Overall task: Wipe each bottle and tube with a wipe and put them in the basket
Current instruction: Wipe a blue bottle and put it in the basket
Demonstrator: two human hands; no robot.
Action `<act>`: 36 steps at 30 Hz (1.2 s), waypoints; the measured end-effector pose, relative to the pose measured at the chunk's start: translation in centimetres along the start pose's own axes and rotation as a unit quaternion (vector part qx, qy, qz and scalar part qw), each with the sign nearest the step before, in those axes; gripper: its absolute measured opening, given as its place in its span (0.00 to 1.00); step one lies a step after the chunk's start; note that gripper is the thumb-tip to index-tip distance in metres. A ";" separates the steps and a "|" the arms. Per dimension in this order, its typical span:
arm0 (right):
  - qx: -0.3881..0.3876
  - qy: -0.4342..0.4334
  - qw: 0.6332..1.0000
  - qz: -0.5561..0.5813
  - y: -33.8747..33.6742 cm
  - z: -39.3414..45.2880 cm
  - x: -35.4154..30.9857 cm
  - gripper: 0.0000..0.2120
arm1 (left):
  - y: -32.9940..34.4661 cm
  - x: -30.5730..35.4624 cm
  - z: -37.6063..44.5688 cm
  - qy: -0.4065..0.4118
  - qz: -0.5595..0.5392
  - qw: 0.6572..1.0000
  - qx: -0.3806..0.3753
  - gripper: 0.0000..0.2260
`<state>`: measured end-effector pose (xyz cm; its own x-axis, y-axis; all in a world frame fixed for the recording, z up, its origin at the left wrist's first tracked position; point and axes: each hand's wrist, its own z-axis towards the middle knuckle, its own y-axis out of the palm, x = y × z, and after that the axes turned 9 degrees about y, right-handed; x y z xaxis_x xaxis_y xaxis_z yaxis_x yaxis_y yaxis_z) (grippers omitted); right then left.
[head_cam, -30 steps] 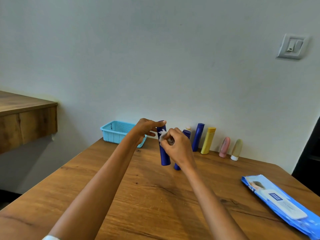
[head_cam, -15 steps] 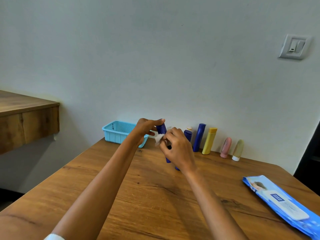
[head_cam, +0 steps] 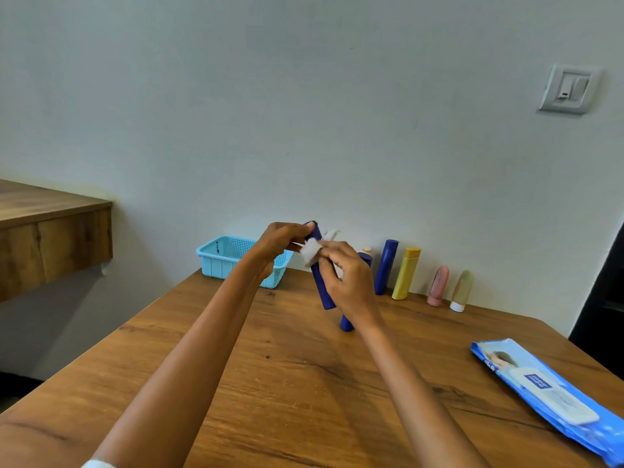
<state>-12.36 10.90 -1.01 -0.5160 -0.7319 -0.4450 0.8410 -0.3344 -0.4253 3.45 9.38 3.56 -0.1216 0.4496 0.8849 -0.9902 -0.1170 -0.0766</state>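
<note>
a dark blue tube [head_cam: 323, 285] is held above the counter [head_cam: 304, 383], gripped at its top by the curled fingers of the left hand [head_cam: 280, 243]. a white wipe [head_cam: 312, 249] is pinched against it by the right hand [head_cam: 349, 282]. the basket [head_cam: 219, 263] is seen behind.

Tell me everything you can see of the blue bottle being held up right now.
The blue bottle is a slim, dark blue cylinder, plastic by its look, with no label readable. It is held off the table, tilted with its top leaning left. The left hand grips its top end; the right hand presses a white wipe against its upper part. Its lower end hangs free above the wooden table, in front of another blue bottle.
</note>
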 end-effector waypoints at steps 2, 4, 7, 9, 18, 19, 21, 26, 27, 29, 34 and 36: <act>-0.011 0.009 1.000 0.009 -0.1 -0.2 0.5 0.08 | -0.6 -0.4 -0.1 0.003 -0.002 1.000 0.013 0.08; 0.003 0.049 0.998 0.029 -0.3 -0.3 0.9 0.05 | -1.0 -0.7 -0.2 0.014 -0.003 1.000 0.007 0.08; 0.014 0.079 0.994 0.076 -0.5 0.0 1.0 0.05 | -0.8 -0.8 -0.3 0.046 0.002 0.998 -0.050 0.09; -0.004 0.072 0.992 0.102 -0.4 0.3 0.5 0.06 | -0.5 -0.6 -0.5 0.055 0.010 0.994 -0.091 0.10; -0.053 0.197 0.963 0.175 -0.9 1.4 0.4 0.14 | 0.9 -0.1 -0.9 0.091 0.018 0.990 -0.108 0.10; -0.049 0.203 0.963 0.172 -0.9 1.4 0.6 0.14 | 0.8 -0.2 -0.8 0.088 0.013 0.991 -0.096 0.10; -0.036 0.201 0.967 0.154 -1.0 1.2 1.0 0.10 | 0.6 -0.5 -0.7 0.084 0.010 0.993 -0.078 0.10; -0.052 0.200 0.972 0.115 -1.6 0.4 1.9 0.03 | -0.1 -0.7 -0.5 0.080 -0.016 0.997 -0.010 0.08; -0.058 0.210 0.971 0.095 -1.5 0.2 2.1 0.03 | -0.3 -0.8 -0.4 0.077 -0.017 0.997 -0.002 0.08; -0.045 0.232 0.970 0.062 -1.4 0.1 2.4 0.03 | -0.5 -1.2 -0.3 0.066 -0.006 0.998 -0.007 0.08; 0.048 0.189 0.979 0.054 -1.0 0.5 1.4 0.08 | 0.7 -1.6 -0.2 0.063 0.000 0.998 -0.027 0.07; 0.049 0.129 0.989 0.046 -0.8 0.7 0.6 0.08 | 1.0 -1.3 0.1 0.065 -0.023 0.998 -0.008 0.06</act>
<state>-13.22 10.34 -0.36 -0.4507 -0.5907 -0.6693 0.8914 -0.3383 -0.3017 2.63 8.60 2.38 -0.0830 0.5648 0.8211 -0.9958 -0.0799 -0.0457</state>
